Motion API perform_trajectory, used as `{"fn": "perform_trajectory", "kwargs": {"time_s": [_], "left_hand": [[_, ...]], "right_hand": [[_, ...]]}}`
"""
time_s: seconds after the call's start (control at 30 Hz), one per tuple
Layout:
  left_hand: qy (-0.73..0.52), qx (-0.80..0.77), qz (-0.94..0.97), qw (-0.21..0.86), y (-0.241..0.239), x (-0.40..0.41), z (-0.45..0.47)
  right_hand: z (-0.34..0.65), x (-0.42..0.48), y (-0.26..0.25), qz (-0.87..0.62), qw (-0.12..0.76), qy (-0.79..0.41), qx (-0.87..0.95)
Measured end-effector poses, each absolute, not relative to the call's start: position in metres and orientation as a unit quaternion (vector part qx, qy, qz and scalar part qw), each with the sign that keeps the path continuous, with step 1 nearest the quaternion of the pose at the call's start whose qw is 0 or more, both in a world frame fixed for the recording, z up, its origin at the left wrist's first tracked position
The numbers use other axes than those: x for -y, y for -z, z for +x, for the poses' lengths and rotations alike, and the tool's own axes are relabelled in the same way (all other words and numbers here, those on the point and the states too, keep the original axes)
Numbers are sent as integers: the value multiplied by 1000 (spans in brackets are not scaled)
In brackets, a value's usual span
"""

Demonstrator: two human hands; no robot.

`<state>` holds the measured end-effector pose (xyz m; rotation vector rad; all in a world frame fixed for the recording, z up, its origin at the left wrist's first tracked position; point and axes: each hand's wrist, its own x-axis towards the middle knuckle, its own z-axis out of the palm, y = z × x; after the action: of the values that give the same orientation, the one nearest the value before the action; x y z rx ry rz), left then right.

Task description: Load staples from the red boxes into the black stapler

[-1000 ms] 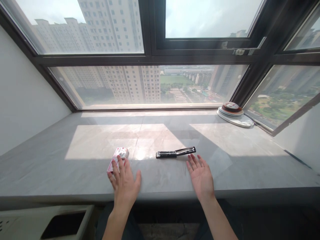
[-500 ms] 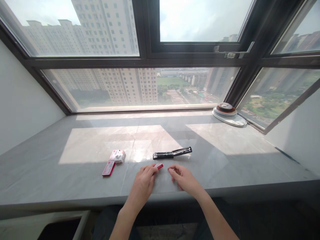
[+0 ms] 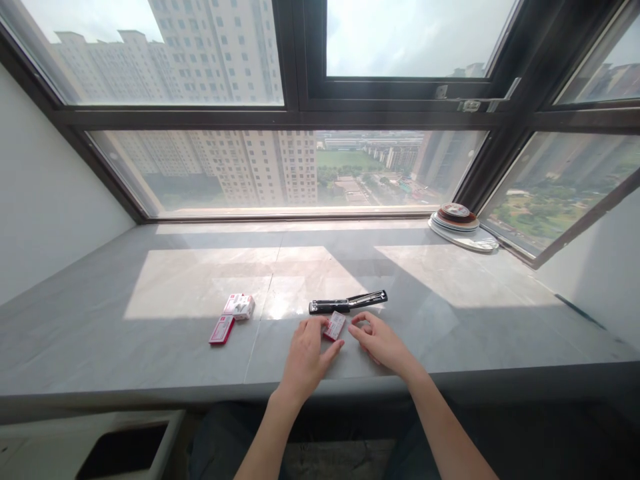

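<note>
My left hand (image 3: 306, 357) pinches a small red and white box (image 3: 335, 326) between thumb and fingers, just above the grey sill. My right hand (image 3: 379, 341) is beside it, fingers curled near the box's right end; I cannot make out whether they touch it. A black stapler (image 3: 347, 303), lying opened flat, rests right behind the box. Two more small red and white boxes lie to the left: one flat red box (image 3: 222, 329) and one white-topped box (image 3: 240, 306) behind it.
The wide grey stone sill (image 3: 150, 347) runs under a big window. A stack of round plates (image 3: 461, 227) sits at the far right corner. A beige bin (image 3: 90, 443) stands below the sill at the lower left.
My left hand left the boxes at the left and came to the middle holding a small box. My right hand closed in from open and flat; both hands moved nearer the stapler.
</note>
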<state>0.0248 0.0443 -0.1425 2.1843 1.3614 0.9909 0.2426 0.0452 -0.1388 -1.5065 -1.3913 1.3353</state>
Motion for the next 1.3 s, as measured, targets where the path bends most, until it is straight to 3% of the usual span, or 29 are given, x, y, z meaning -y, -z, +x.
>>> {"fn": "perform_trajectory", "kwargs": {"time_s": [0.23, 0.47, 0.67, 1.0, 1.3], "left_hand": [[-373, -421, 802, 201, 133, -44, 35], [-336, -405, 824, 208, 136, -39, 25], [-339, -453, 795, 219, 137, -44, 2], [-307, -489, 798, 171, 132, -55, -14], [-309, -515, 757, 258, 141, -56, -10]], "right_hand": [[237, -45, 146, -572, 387, -506, 516], [241, -39, 149, -578, 351, -506, 536], [240, -39, 150, -604, 348, -461, 550], [240, -40, 143, -575, 351, -516, 528], [238, -40, 149, -574, 344, -494, 555]]}}
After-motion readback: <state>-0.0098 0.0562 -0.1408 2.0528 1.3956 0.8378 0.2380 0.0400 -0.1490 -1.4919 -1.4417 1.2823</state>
